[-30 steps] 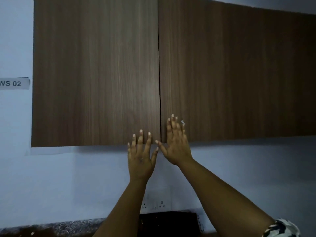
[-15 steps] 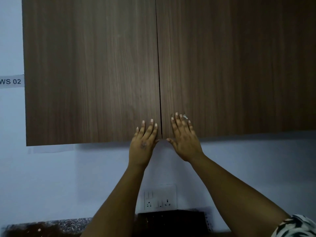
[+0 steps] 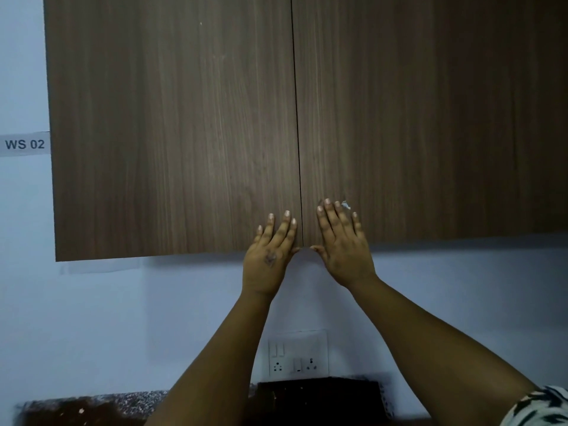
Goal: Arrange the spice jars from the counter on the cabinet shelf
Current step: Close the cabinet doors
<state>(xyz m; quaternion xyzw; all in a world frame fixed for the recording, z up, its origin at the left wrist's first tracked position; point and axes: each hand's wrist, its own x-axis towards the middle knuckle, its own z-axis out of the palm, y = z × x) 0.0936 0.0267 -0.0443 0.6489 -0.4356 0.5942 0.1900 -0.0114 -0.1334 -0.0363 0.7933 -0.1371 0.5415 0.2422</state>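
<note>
A: Hands?
B: Left hand (image 3: 266, 262) and right hand (image 3: 343, 248) flat on closed cabinet doors (image 3: 172, 127) beside the seam, fingers straight, holding nothing.
A: Spice jars?
B: Can't tell; shelf hidden.

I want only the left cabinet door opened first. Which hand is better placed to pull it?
Left. The left hand lies flat on the left door's lower corner, thumb at its bottom edge; the right hand rests on the right door.

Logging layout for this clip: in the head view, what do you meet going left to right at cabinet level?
White "WS 02" wall label → left brown wood-grain cabinet door → left hand → right hand → right brown wood-grain cabinet door.
</note>
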